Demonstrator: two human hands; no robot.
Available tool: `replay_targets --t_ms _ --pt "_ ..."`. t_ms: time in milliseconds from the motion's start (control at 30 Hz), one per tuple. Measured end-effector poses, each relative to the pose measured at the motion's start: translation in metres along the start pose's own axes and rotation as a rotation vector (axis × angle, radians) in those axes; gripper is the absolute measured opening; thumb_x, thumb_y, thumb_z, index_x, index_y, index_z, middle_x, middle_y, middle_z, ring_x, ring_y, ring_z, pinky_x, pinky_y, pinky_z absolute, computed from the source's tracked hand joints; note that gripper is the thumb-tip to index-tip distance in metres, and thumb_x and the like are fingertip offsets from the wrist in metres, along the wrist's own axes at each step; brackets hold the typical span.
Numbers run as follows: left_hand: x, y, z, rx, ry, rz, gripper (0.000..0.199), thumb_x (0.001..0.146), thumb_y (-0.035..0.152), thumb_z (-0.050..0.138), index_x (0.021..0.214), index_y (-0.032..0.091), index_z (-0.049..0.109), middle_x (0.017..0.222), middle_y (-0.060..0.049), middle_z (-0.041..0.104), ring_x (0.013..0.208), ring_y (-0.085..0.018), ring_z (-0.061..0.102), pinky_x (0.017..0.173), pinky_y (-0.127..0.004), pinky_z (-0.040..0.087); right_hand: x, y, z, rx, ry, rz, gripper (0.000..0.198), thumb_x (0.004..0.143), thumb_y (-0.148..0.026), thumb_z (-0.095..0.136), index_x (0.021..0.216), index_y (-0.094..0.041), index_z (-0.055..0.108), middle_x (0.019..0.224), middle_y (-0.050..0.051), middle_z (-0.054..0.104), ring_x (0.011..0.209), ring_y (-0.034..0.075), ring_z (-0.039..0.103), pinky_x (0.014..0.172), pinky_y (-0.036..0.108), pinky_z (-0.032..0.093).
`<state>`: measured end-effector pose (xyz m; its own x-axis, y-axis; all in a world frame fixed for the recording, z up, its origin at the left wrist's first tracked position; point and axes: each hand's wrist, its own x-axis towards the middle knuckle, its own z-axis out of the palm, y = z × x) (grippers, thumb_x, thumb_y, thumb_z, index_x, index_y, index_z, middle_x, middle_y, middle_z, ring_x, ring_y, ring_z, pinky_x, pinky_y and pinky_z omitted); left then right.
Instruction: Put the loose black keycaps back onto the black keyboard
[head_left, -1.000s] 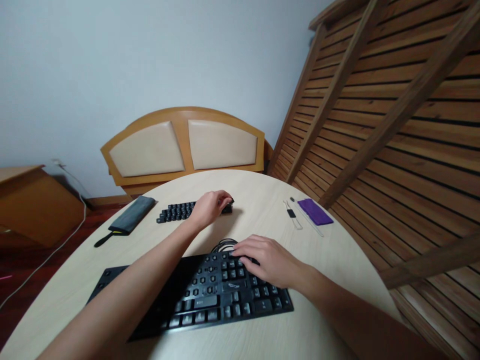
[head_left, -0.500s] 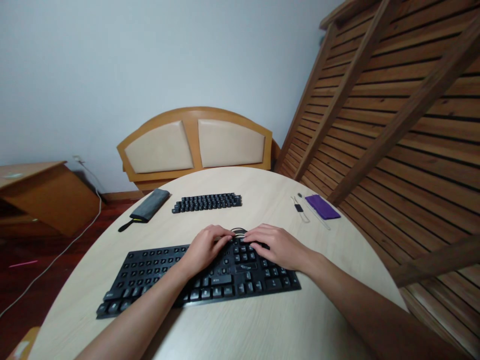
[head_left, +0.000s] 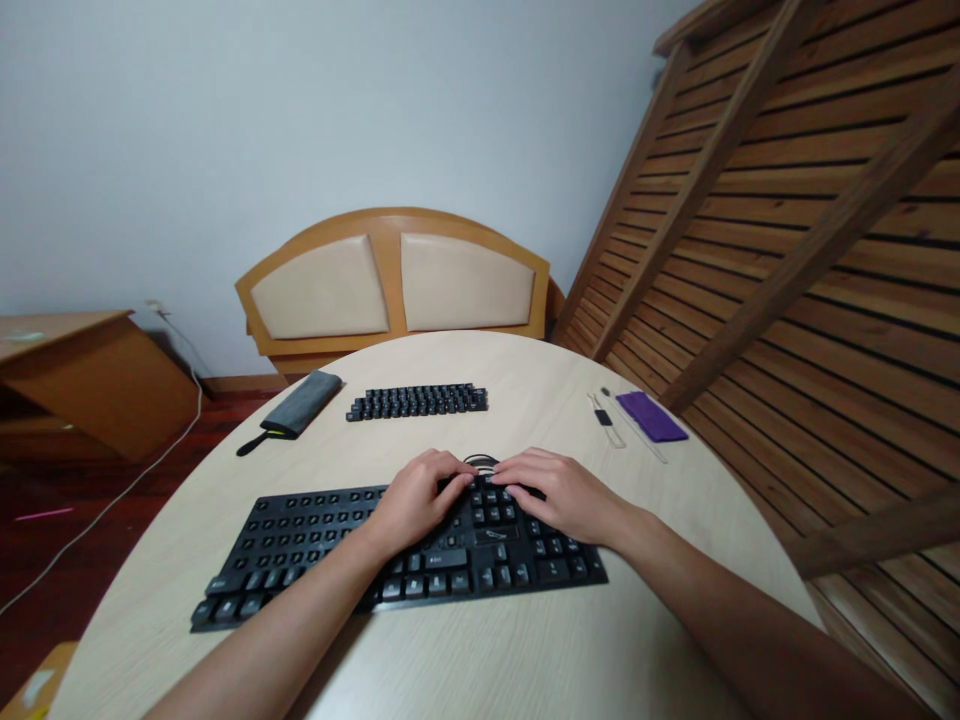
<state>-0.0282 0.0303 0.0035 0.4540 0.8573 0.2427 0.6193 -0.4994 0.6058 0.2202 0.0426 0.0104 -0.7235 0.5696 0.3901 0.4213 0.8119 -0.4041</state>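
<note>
one keyboard (head_left: 446, 560), one pouch (head_left: 304, 404), one purple cloth (head_left: 652, 416), one brush (head_left: 637, 429), one wire tool (head_left: 602, 417) (dozens of keycaps (head_left: 417, 401)).

The keyboard (head_left: 448, 559) and loose keycaps (head_left: 417, 401) were black, the pouch (head_left: 306, 403) grey with a yellow edge, the flat piece (head_left: 651, 416) purple, the tabletop (head_left: 547, 650) pale, faintly wood-grained

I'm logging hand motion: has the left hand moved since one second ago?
Yes: judged against the table, the left hand has come nearer the person, from the loose keys to the keyboard, beside the right hand.
</note>
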Motion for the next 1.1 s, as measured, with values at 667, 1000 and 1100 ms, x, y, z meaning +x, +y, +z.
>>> replay_targets --t_ms 667,1000,1100 --pt "-0.0014 0.0004 0.0001 -0.029 0.004 -0.040 0.027 0.100 0.032 0.050 0.110 0.022 0.072 0.103 -0.007 0.068 0.098 -0.022 0.064 0.092 -0.038 0.050 -0.0003 0.0001 0.0007 0.010 0.013 -0.001 0.025 0.095 -0.018 0.053 0.113 -0.024 0.070 0.113 0.005 0.073 0.106 0.019 0.065 0.095 0.038 0.052" --pt "0.0016 -0.0060 0.0013 -0.097 -0.062 -0.062 0.028 0.100 0.037 0.049 0.106 0.024 0.074 0.107 -0.005 0.070 0.100 -0.022 0.065 0.095 -0.038 0.050 -0.0013 0.0015 0.0014 0.015 0.008 -0.002 0.026 0.095 -0.018 0.053 0.114 -0.024 0.069 0.114 0.005 0.073 0.106 0.020 0.065 0.096 0.038 0.051" --pt "0.0020 -0.0052 0.0010 -0.091 -0.064 -0.059 0.029 0.100 0.038 0.049 0.107 0.024 0.073 0.106 -0.006 0.071 0.099 -0.022 0.065 0.094 -0.038 0.050 -0.0005 0.0009 0.0015 0.015 0.014 -0.005 0.026 0.095 -0.018 0.053 0.114 -0.024 0.070 0.113 0.005 0.073 0.105 0.019 0.065 0.095 0.037 0.051"
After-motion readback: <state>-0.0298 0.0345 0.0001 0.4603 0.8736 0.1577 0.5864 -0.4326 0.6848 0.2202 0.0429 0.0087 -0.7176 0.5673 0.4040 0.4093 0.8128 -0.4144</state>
